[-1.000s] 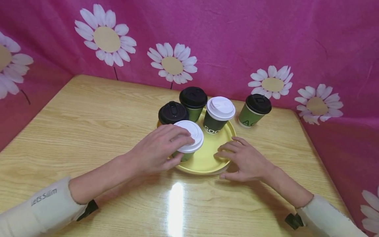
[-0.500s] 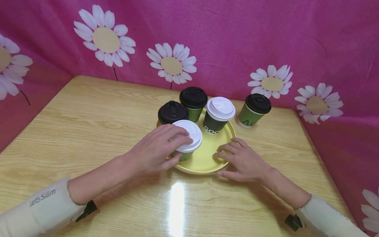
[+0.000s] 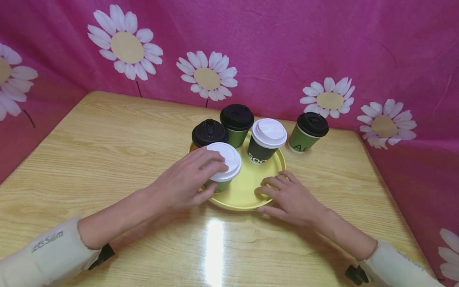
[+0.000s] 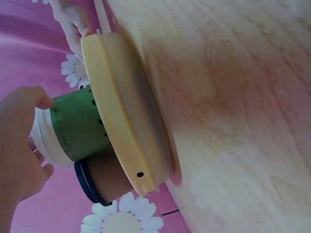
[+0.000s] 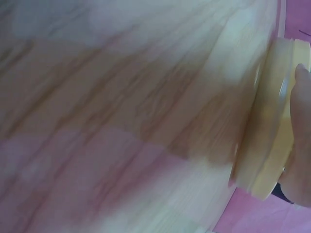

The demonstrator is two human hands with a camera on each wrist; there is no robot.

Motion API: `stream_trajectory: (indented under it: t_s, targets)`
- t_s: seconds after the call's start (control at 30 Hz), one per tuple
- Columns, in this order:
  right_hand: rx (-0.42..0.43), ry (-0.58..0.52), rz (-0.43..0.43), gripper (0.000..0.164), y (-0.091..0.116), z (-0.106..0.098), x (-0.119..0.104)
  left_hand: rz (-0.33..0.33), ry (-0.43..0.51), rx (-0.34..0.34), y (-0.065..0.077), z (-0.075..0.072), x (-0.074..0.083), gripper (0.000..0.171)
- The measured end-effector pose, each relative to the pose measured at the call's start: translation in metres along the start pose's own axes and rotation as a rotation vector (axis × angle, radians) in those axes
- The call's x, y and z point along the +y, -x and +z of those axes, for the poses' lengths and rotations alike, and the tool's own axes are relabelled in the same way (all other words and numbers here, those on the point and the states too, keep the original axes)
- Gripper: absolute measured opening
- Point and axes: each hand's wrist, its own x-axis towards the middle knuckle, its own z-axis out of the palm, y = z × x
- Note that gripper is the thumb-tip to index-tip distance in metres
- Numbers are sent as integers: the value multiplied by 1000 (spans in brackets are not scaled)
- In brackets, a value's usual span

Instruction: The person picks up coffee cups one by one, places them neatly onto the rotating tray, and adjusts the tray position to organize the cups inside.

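My left hand (image 3: 188, 179) holds a green paper coffee cup (image 4: 80, 125) by its white lid (image 3: 226, 161), fingers over the lid and thumb at the side. That cup stands at the front left of a round yellow tray (image 3: 247, 205). My right hand (image 3: 290, 199) grips the tray's front right rim, thumb outside and fingers reaching inside. Behind the held cup, on the tray, are a brown cup with a black lid (image 3: 209, 133), a green cup with a black lid (image 3: 236, 117) and a dark cup with a white lid (image 3: 263, 153).
Another green cup with a black lid (image 3: 305, 139) stands on the wooden table (image 3: 136, 151), right of the tray and near the back edge. A pink curtain (image 3: 269, 44) with printed daisies closes off the back and sides. Under the tray shows a paler base (image 4: 141, 107).
The cups on the tray have shifted slightly clockwise: the held one left and back, the rear ones a little right. My left hand moved with its cup; my right hand moved left at the rim.
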Motion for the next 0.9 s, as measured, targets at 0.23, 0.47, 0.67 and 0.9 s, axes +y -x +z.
stream_trajectory:
  t_s: [0.23,0.47,0.67,0.9]
  targets:
    - [-8,-20,41,52,-2,-1,-9,-19,-5,3,0,0,-1,32]
    - [4,-27,77,52,-3,-1,-18,-28,-11,6,0,0,-3,32]
    - [0,-42,117,50,-5,-3,-26,0,-26,34,-1,0,-6,32]
    - [-15,-26,164,49,-6,-2,-36,6,-40,40,-2,0,-10,32]
